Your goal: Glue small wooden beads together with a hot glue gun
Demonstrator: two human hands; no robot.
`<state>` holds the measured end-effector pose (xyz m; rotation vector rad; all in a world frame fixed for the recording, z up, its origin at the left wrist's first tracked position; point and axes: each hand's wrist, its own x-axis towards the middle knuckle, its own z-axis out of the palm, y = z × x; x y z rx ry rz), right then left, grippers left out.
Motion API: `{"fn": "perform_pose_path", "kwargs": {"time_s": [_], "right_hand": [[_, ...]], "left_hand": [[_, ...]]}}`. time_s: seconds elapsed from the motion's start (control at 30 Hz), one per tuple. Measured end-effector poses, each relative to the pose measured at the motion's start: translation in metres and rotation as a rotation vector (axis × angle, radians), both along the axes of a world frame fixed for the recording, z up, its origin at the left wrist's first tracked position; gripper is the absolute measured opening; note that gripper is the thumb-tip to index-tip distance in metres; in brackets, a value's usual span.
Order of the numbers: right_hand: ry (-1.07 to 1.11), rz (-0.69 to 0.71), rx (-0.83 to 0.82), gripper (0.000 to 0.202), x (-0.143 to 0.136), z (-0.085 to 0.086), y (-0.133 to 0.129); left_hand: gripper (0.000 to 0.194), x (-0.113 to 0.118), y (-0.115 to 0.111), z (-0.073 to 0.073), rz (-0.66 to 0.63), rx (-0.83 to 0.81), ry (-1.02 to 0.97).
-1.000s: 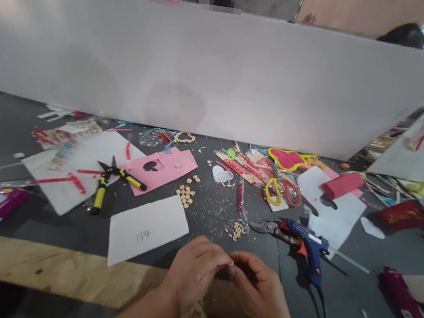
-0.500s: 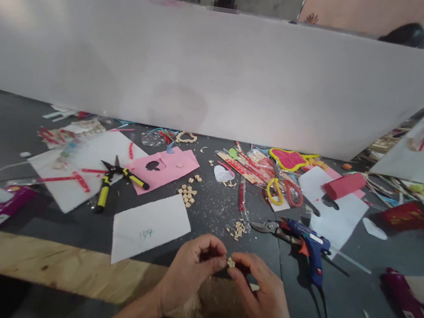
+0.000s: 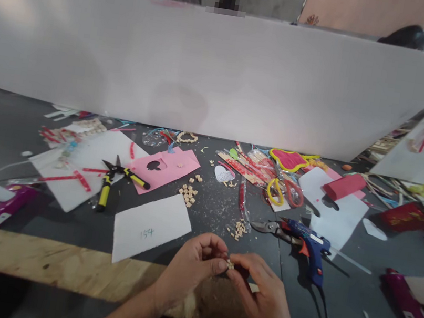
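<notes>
Near the front edge of the dark table, my right hand (image 3: 262,289) pinches a small cluster of pale wooden pieces (image 3: 230,264) between thumb and forefinger. My left hand (image 3: 196,263) is closed beside it, with its thumb and forefinger tips at the cluster's left side. Just beyond my hands lies a pile of short pale pieces (image 3: 239,230). Farther left is a heap of small pale clusters (image 3: 188,195), next to a white card (image 3: 151,228) with green writing.
Yellow-black pliers (image 3: 106,186) lie left on paper. Right of my hands are cutters (image 3: 265,226), a blue glue gun (image 3: 314,248) with its cord, and scissors (image 3: 276,190). A purple tool (image 3: 408,310) sits far right. A white board (image 3: 209,68) stands behind.
My left fingertips have moved slightly right, closer to the small cluster, which now sits between both hands' fingertips. The view has shifted very slightly.
</notes>
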<state>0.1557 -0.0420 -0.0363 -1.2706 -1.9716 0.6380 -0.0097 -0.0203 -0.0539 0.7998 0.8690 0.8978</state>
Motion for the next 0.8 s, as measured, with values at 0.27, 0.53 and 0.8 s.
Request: {"fn": "perform_pose_path", "kwargs": {"time_s": [0.27,0.53,0.8], "right_hand": [[0.022,0.007,0.005,0.012,-0.0008,-0.0022,0.0016],[0.089,0.005,-0.007,0.012,-0.0028,-0.0058,0.0002],[-0.007,-0.017,0.119,0.012,0.0008,-0.0082,0.0033]], "left_hand": [[0.026,0.0031,0.0011,-0.0017,0.026,-0.094,-0.129],[0.027,0.0045,0.0009,-0.0062,0.041,-0.103,-0.184],[0.025,0.0024,0.0022,-0.0035,0.049,-0.079,-0.136]]}}
